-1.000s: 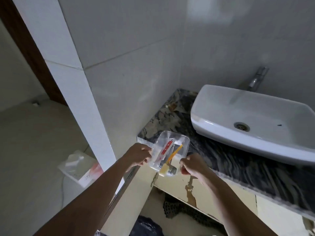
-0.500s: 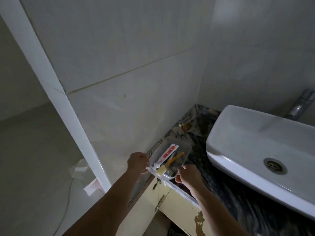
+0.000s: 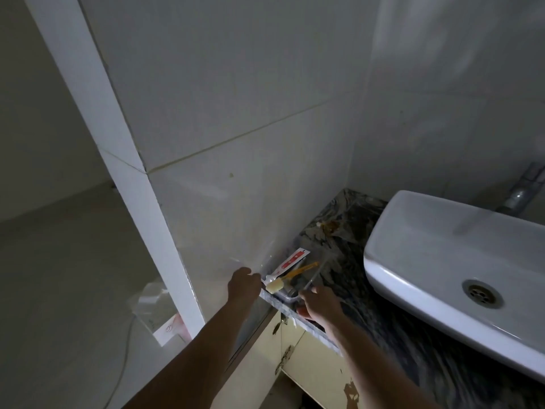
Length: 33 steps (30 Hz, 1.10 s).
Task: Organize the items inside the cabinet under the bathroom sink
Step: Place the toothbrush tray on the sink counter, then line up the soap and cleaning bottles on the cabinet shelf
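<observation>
A clear plastic container (image 3: 317, 268) lies on the dark marbled countertop (image 3: 348, 231), against the tiled wall at the counter's left front corner. Inside it are a red-and-white toothpaste tube (image 3: 290, 261), an orange-handled toothbrush (image 3: 303, 269) and a pale yellow block (image 3: 274, 286). My left hand (image 3: 243, 286) grips the container's left near edge. On the right near edge, my right hand (image 3: 320, 301) holds it with curled fingers. The cream cabinet front (image 3: 312, 364) with peeling paint sits below the counter.
A white basin (image 3: 460, 270) with a metal drain fills the right of the counter, a tap (image 3: 522, 190) behind it. A brown stain (image 3: 331, 225) marks the counter's back. Left of a white tiled wall edge (image 3: 147, 202), a clear bag (image 3: 159, 308) lies on the floor.
Both hands carried the container from the air in front of the counter onto its left corner by the wall. The view swung left and up, away from the cabinet opening.
</observation>
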### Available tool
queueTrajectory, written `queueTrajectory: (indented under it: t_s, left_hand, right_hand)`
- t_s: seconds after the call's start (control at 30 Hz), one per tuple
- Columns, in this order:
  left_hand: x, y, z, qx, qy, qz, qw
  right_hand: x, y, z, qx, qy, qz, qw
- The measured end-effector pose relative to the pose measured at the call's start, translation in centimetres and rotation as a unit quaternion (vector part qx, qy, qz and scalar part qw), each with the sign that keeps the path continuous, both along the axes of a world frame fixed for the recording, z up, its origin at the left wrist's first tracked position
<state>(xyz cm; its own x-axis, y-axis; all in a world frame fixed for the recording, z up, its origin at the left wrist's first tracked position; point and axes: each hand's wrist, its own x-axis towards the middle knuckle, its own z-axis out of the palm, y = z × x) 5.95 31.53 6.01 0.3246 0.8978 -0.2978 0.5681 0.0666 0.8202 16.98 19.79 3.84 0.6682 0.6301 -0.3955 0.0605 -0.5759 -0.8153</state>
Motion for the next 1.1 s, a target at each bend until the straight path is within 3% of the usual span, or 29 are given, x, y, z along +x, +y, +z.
queueTrajectory:
  t_s: [0.07, 0.17, 0.33, 0.63, 0.87, 1.1]
  left_hand:
    - [-0.6, -1.1, 0.7, 0.027, -0.001, 0.003, 1.000]
    - [-2.2, -3.1, 1.4, 0.094, 0.025, -0.052, 0.994]
    - [-4.9, -7.0, 2.8, 0.119, 0.034, -0.177, 0.976]
    - [-9.8, -17.2, 2.6, 0.090, 0.090, -0.471, 0.873]
    - [-12.0, -24.8, -0.1, 0.066, 0.110, -0.549, 0.826]
    - [-11.1, -31.2, -4.2, 0.040, 0.166, -0.578, 0.798]
  right_hand:
    - [-0.8, -2.0, 0.3, 0.005, 0.019, -0.019, 1.000]
    - [-2.7, -6.8, 1.1, 0.026, 0.050, -0.039, 0.998]
    - [-6.2, -15.2, 1.6, 0.024, 0.120, -0.131, 0.984]
    - [-14.4, -28.6, 3.8, 0.103, 0.119, -0.272, 0.949]
    - [-16.6, -36.2, 2.8, 0.135, 0.139, -0.329, 0.924]
    - [-15.6, -42.6, -2.0, 0.096, 0.192, -0.353, 0.911]
